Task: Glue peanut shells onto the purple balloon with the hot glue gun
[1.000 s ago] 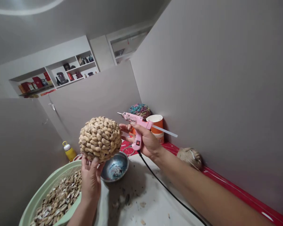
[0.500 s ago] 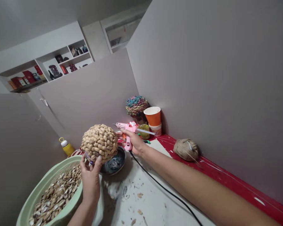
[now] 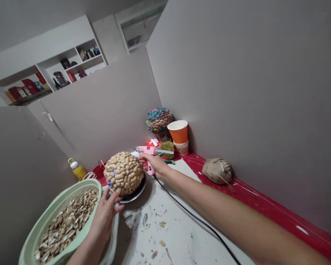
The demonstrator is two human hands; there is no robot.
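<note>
- Peanut-shell ball [image 3: 125,175] sits between both hands, low over the metal bowl [image 3: 132,200] on the bench [image 3: 179,239]; we cannot tell whether it rests on the bowl or is held just above.
- Left hand [image 3: 107,209]: fingers spread beneath the ball's lower left, thumb against its side. How firmly it grips, we cannot tell.
- Right hand [image 3: 156,164]: wrapped around the pink glue gun [image 3: 146,149], fingertips close by the ball's right side. Nozzle points leftward, above the ball; glue stick [image 3: 167,151] juts out behind.
- Step in hand, by our reading: steadying and turning the ball with the gun at the ready. We see no glue leaving the nozzle.
- Purple patches [image 3: 110,184] show among the shells at the ball's left; we take these for uncovered base.
- Our judgement on the next move: it calls for a steady left hold, a bare patch turned toward the nozzle, and fingers clear of the hot tip.
- Loose shells [image 3: 68,222] fill the green basket [image 3: 31,235] beside the left arm.
- Writing: none we can read. Red boxes [image 3: 30,86] on the wall shelves carry pale labels, too small for us. Gun shows a red switch, no legible brand. Orange cup [image 3: 179,133]: no lettering visible.
</note>
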